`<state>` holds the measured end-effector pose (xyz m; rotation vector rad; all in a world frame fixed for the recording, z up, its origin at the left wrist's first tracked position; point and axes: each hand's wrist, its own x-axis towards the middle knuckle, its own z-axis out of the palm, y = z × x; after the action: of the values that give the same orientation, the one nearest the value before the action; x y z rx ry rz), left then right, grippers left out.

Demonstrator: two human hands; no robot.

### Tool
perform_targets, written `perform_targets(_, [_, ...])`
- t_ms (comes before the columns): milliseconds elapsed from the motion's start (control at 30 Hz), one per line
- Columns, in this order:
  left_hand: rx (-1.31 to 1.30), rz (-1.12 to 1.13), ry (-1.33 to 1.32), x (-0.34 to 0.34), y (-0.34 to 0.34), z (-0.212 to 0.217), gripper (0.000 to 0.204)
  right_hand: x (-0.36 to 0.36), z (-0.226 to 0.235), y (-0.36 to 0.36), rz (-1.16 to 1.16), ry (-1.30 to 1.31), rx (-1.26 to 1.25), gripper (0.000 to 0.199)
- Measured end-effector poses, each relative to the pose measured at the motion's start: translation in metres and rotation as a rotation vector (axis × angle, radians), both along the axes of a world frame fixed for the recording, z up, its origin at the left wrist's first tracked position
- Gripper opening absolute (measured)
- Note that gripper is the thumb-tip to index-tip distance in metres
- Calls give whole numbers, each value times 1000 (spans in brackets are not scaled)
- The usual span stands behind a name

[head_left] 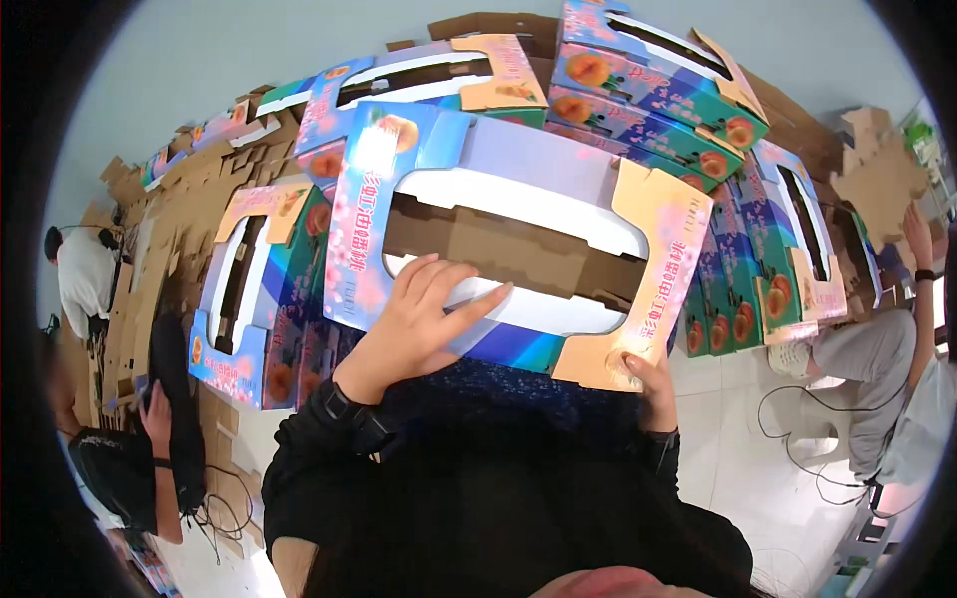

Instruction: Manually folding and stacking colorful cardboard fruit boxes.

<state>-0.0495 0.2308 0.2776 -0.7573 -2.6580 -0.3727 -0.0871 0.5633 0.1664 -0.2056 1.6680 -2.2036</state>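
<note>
A colourful cardboard fruit box (538, 149) with peach pictures sits in front of me, its top flaps folded in around a long opening. Brown cardboard shows inside. My left hand (424, 324) rests on the white near flap, fingers stretched out and apart, some reaching over the opening's edge. At the box's near right corner, my right hand (653, 387) presses its thumb on the peach-coloured corner panel. Its other fingers are hidden behind the box's side, so the hand appears to grip that corner.
Matching boxes stand around: a stack (648, 100) behind right, another box (424, 75) behind, one at left (239, 299) and a group at right (788, 249). Flat brown cardboard (150, 249) piles up far left. People sit at both sides; black cables (822, 439) lie right.
</note>
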Motion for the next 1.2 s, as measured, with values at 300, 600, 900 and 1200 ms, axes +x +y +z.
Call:
perform_targets(300, [32,7,24,-15,26,9,71,5,31,1,-392,36,-146,70])
perform_targets(600, [232,179,561,-15,-11,6,81,-3,33,136,-710,459,-494,61])
perform_targets(900, [201,432,447,1,-33,1,50,-24,149,171,-963,427,-278,56])
perform_targets(1200, [196,498,466,0,-51,-7,46,-62,152,188,-1019,336,-249,46])
